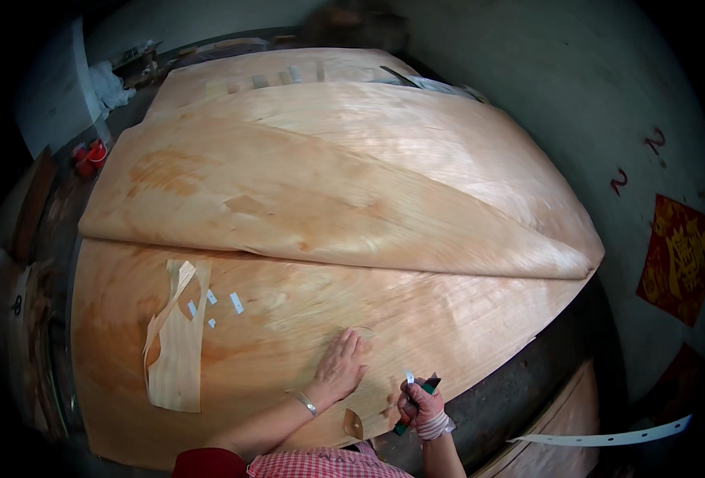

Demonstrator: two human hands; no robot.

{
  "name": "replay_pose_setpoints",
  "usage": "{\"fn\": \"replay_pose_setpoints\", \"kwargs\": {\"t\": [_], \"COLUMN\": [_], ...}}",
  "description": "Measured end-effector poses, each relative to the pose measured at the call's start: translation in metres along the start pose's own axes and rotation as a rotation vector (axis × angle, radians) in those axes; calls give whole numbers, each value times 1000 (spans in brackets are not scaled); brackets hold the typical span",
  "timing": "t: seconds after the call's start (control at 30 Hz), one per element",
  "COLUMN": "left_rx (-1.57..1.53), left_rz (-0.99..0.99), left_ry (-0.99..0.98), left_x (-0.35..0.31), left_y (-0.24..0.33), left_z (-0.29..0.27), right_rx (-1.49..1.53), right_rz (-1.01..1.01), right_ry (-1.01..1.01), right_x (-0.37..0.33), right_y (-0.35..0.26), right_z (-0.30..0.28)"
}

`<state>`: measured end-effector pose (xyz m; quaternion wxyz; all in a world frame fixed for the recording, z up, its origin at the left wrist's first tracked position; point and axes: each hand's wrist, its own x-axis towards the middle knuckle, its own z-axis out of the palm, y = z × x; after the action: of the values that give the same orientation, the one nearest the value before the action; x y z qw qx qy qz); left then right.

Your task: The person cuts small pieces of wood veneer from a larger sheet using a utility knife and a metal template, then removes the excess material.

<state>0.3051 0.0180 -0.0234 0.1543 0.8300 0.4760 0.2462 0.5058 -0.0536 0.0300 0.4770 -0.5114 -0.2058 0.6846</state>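
A large sheet of wood veneer [273,334] lies spread before me. My left hand [340,365] rests on it, palm down with the fingers stretched out, beside a faint curved line in the wood. Near the sheet's close right edge, my right hand [423,408], in a pale pink glove, is closed around a green-handled knife [430,385]. A short white tape piece [409,377] sticks up at its fingertips. Between my forearms lies a small brown veneer offcut [353,424] with a hole in it. Farther left is a torn veneer strip [181,358] beside several small white tape pieces [236,303].
A folded-over veneer layer [329,199] crosses the sheet's middle. At right, a perforated white tape [607,439] stretches above another wood sheet [556,430]. Red buckets [90,158] stand far left. A green-grey wall [544,72] rises at right, with a red poster [675,259].
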Motion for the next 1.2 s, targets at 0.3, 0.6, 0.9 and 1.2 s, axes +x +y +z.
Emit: {"fn": "replay_pose_setpoints", "kwargs": {"t": [0.3,0.6,0.9,1.2], "left_rx": [0,59,61,54], "left_rz": [-30,-7,-10,130], "left_ry": [44,38,69,76], "left_x": [3,1,2,21], "left_y": [10,10,8,-5], "left_z": [4,2,7,-6], "right_rx": [-248,-369,-512,-593], "right_rz": [11,38,242,374], "right_ry": [68,10,-39,18], "right_x": [20,49,102,114], "right_y": [-27,-43,-46,-46], "right_z": [15,39,54,48]}}
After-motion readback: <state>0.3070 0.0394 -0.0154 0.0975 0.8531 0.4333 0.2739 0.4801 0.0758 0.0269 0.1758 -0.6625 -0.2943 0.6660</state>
